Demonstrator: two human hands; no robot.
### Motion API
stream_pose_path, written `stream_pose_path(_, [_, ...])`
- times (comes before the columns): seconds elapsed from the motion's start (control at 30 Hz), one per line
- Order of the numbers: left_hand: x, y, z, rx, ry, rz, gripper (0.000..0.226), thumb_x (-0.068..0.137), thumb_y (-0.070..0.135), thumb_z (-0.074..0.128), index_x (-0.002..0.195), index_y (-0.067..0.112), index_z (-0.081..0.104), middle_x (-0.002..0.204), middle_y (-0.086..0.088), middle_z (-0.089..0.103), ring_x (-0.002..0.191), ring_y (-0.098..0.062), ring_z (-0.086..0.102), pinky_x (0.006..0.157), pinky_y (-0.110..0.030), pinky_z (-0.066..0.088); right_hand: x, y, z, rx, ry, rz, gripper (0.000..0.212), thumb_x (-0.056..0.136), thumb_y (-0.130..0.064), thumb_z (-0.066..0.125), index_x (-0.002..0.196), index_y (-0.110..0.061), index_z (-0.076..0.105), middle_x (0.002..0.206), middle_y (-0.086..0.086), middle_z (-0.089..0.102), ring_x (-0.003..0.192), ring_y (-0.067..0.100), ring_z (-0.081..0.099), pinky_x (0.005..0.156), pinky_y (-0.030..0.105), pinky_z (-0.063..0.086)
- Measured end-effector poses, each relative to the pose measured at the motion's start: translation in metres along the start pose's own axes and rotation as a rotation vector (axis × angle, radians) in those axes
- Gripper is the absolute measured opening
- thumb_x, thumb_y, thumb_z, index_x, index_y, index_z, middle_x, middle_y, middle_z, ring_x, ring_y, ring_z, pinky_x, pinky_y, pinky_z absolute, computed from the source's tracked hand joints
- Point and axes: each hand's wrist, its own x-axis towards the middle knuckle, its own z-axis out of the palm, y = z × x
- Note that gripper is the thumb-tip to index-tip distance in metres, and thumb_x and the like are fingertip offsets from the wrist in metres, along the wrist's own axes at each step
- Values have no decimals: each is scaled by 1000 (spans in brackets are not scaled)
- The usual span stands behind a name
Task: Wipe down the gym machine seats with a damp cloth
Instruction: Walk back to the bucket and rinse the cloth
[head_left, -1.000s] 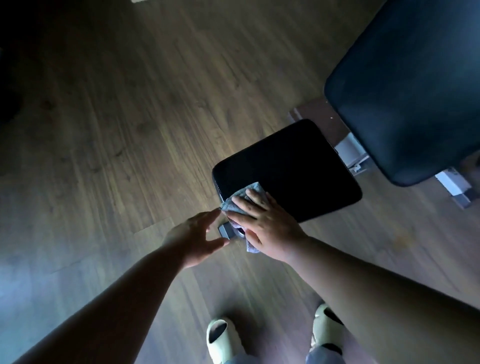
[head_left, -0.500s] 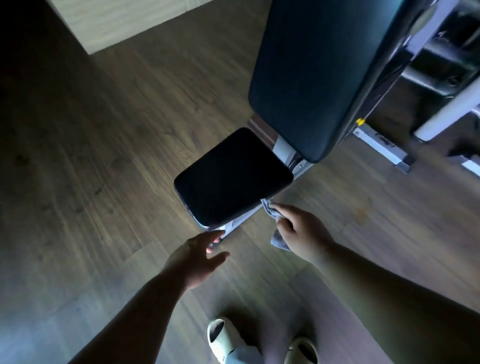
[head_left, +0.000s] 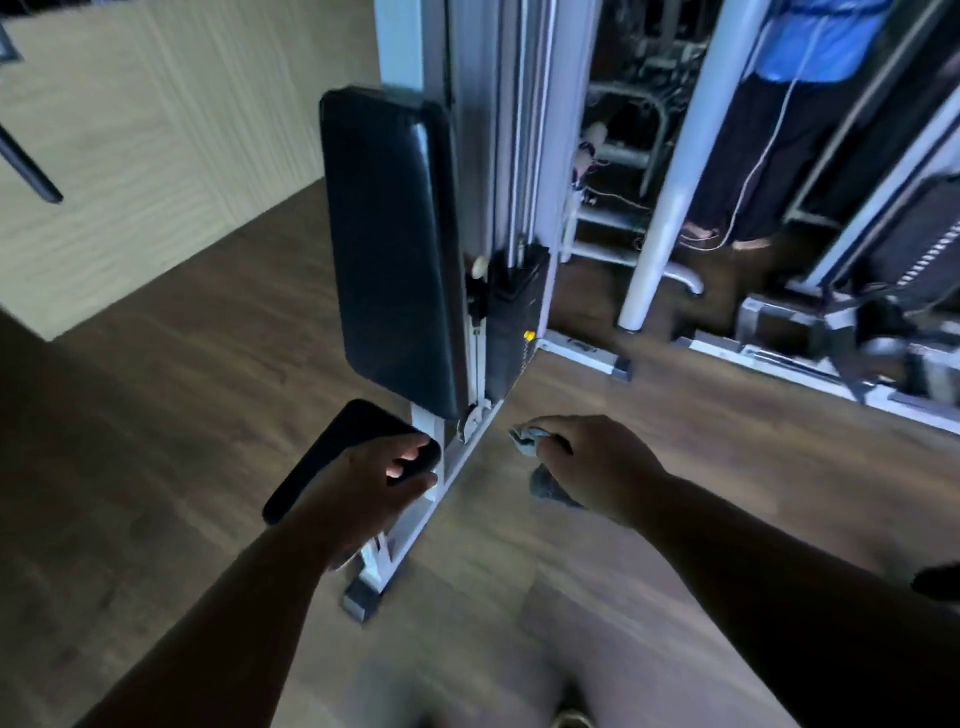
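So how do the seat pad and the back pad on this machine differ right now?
The seat pad lies roughly flat and low, while the back pad stands upright against the white frame. The seat pad looks shorter; the back pad is a long tall rectangle. The left hand is over the seat pad's near edge; nothing touches the back pad, and the right hand holds the cloth off to the side. Both are dark padded upholstery with rounded corners.

The seat (head_left: 332, 452) sits low before the upright back pad (head_left: 389, 244), the left hand (head_left: 363, 478) over its right end, the right hand (head_left: 597, 467) holding the cloth (head_left: 527, 439) right of the frame rail (head_left: 457, 467), above the floor (head_left: 156, 415).
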Motion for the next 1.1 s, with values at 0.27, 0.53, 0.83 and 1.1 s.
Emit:
stream_pose_path(0.27, [-2,51,-3,109,-243,339,57,81,56,67,134,38,56,127,15,64,105,1,63,95,-25,48,-106,-16,-27,36,121,288,44,74,-45,40,106,-24,60,81,-8,73,79,16,67,77,38,56])
stream_pose_path(0.53, [-57,93,36,224,-476,605,55,74,65,63,126,47,59,116,24,66,98,9,62,93,-26,51,-266,-31,3,160,374,623,21,89,-32,48,98,-28,67,81,-14,73,73,6,63,63,24,50])
stream_pose_path(0.83, [-221,217,156,328,-774,964,43,85,49,70,126,45,59,116,28,62,104,6,59,92,-25,50,-517,-23,36,199,670,1056,20,85,-36,46,95,-34,63,75,-23,69,70,3,59,56,21,41])
stream_pose_path(1.1, [-493,305,308,475,-1009,1279,40,87,47,68,125,48,58,115,25,61,102,2,60,88,-19,47,-813,-26,109,271,787,1444,32,77,-35,50,106,-42,60,88,-17,70,81,15,64,66,23,53])
